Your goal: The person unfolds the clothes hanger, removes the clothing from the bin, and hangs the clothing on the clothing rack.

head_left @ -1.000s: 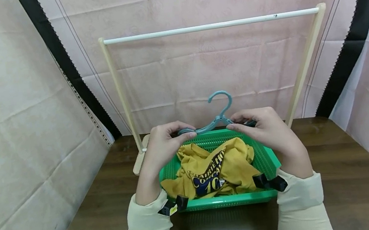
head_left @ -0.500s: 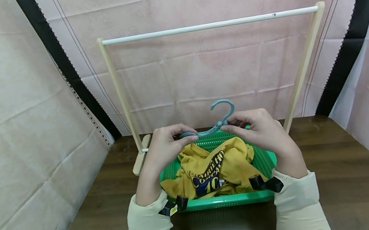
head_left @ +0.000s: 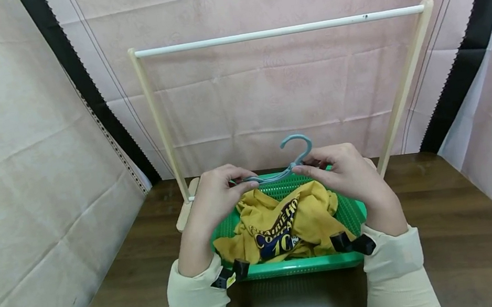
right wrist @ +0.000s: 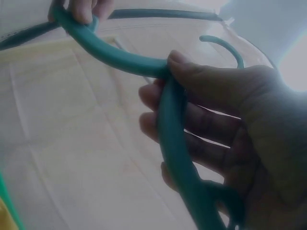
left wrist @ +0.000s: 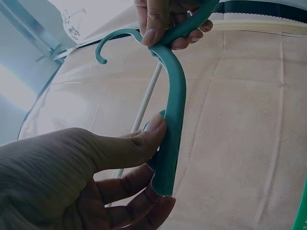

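Note:
A blue-green clothes hanger [head_left: 278, 176] is held up between both hands, its hook pointing upward. My left hand [head_left: 218, 192] pinches one arm near its end between thumb and fingers, as the left wrist view shows on the hanger [left wrist: 173, 115]. Close to the hook's base, my right hand [head_left: 344, 170] pinches the middle; the right wrist view has its thumb on the hanger [right wrist: 122, 57] there and fingers behind. Below them, a crumpled yellow garment [head_left: 316, 206] with dark blue lettering lies in a green basket [head_left: 305, 265].
A rack with a white crossbar [head_left: 280, 31] and pale uprights [head_left: 405, 90] stands behind the basket. The basket rests on a dark wooden table [head_left: 129, 298]. Pale cloth walls [head_left: 32, 127] enclose the sides and back.
Over the last second the hanger has come down slightly. My right hand has shifted left along it, closer to the hook. The left hand has barely moved, and the garment lies as before.

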Demonstrator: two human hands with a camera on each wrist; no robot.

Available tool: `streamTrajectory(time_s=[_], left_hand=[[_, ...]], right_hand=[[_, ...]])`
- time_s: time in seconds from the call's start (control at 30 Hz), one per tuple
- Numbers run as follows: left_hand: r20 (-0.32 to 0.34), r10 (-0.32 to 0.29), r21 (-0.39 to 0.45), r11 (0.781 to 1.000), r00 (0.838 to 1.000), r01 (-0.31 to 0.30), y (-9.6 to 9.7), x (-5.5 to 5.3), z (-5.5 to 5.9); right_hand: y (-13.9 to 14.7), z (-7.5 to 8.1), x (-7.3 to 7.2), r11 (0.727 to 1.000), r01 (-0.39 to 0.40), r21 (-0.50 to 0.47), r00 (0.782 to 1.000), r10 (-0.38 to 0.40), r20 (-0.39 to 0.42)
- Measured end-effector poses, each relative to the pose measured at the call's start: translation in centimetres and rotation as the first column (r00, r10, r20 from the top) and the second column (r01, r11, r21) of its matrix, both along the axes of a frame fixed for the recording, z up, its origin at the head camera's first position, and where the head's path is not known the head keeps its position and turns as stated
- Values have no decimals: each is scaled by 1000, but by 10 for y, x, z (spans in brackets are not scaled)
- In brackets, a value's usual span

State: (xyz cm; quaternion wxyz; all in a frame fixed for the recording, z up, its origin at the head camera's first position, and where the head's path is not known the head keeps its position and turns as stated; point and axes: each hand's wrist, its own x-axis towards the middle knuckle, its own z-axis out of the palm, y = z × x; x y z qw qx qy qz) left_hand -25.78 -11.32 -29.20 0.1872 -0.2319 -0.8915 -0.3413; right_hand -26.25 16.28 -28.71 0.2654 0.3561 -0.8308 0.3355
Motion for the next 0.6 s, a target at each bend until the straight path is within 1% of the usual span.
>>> streamTrajectory(time_s=[0.23,0.33,0.43,0.53,0.6], left_hand=[[21,-6,67,998,1000,5,-1,1,1],[30,-1,81,997,1000,-1,-3,1,1],[40,7,90,996,999,-10,-5,2,0],[37,12,103,995,999,-16,-6,2,1],[24,5,110,994,1000,-8,-5,0,1]], right_hand=[[1,1,-2,1000,-30,-2,999,30,-31],[1,-1,-3,998,-59,-15,998,58,-39],[0,-3,-4,997,-71,-24,997,71,-32],[0,-3,-4,998,-63,-23,998,63,-31],[1,-2,-4,999,-47,-20,998,47,-41]])
